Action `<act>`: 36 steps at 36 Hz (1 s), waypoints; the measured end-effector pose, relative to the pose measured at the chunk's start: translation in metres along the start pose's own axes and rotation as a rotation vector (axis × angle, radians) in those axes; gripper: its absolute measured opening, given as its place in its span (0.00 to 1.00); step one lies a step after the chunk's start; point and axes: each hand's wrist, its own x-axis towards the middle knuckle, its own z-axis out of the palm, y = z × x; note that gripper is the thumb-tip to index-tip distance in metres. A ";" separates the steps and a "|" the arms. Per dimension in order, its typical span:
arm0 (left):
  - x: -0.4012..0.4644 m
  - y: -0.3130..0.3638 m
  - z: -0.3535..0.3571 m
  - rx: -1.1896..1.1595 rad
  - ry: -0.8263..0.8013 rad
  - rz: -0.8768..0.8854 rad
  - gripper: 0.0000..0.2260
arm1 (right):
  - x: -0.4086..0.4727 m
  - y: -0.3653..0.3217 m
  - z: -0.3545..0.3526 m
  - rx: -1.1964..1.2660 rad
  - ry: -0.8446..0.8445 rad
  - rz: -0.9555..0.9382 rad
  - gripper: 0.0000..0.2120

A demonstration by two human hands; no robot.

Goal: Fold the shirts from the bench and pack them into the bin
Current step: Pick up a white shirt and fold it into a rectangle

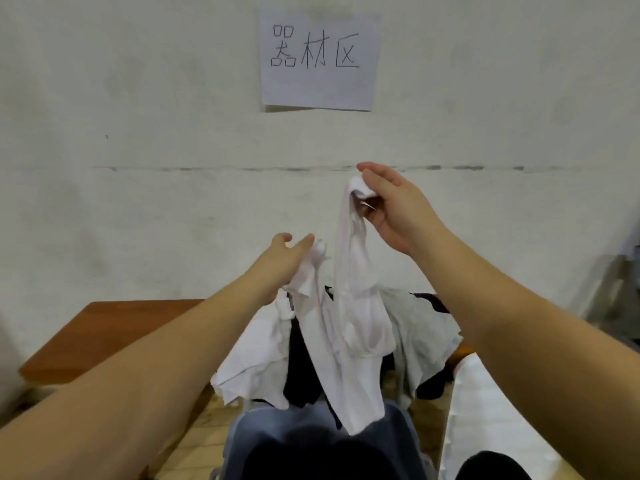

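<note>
A thin white cotton shirt (349, 327) hangs in the air over the right half of the brown wooden surface (104, 337), held up at two bunched points. The right hand (391, 206) has its grip closed on the higher bunch, thumb and fingers pinching the cloth near a horizontal crack in the wall. The left hand (287, 254) is lower and to the left, its fingers curled round the second bunch of the same shirt. The fabric drapes down between both hands and its lowest end hangs in front of the blue-grey plastic bin (242, 441), which stands at the near edge of the surface. Under the lifted shirt a heap of other shirts (426, 334), white, grey and black, lies on the right end of the surface. A white sheet of paper with handwritten characters (317, 60) is stuck on the pale wall behind
</note>
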 end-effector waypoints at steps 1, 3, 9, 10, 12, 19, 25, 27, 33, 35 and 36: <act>-0.008 0.002 0.003 0.026 0.023 0.070 0.31 | 0.002 -0.004 0.003 0.019 0.008 -0.028 0.07; -0.026 0.005 0.010 0.107 0.027 0.253 0.29 | 0.006 -0.011 0.008 0.032 0.018 -0.075 0.07; -0.050 0.009 0.019 0.292 -0.139 0.258 0.09 | 0.010 -0.023 0.023 0.010 0.016 -0.134 0.07; -0.049 0.008 0.018 0.286 -0.123 0.249 0.08 | 0.010 -0.024 0.025 0.007 0.017 -0.140 0.07; -0.048 0.010 0.013 0.251 -0.063 0.235 0.11 | 0.010 -0.028 0.025 -0.002 0.021 -0.156 0.08; -0.038 0.029 -0.023 0.399 0.133 0.211 0.11 | 0.011 -0.046 0.012 -0.039 0.055 -0.186 0.10; -0.036 0.059 -0.065 -0.082 0.105 0.036 0.05 | 0.013 -0.057 0.001 -0.018 0.082 -0.172 0.15; -0.041 0.073 -0.080 -0.345 -0.051 0.008 0.04 | 0.011 -0.062 0.000 0.000 0.070 -0.156 0.22; -0.055 0.105 -0.108 -0.830 -0.267 0.070 0.09 | 0.012 -0.065 -0.003 -0.069 0.040 -0.181 0.27; -0.059 0.113 -0.109 -0.908 -0.294 0.128 0.11 | 0.012 -0.069 -0.001 -0.092 0.038 -0.204 0.20; -0.061 0.117 -0.109 -0.924 -0.287 0.162 0.11 | 0.011 -0.071 0.000 -0.108 0.045 -0.212 0.16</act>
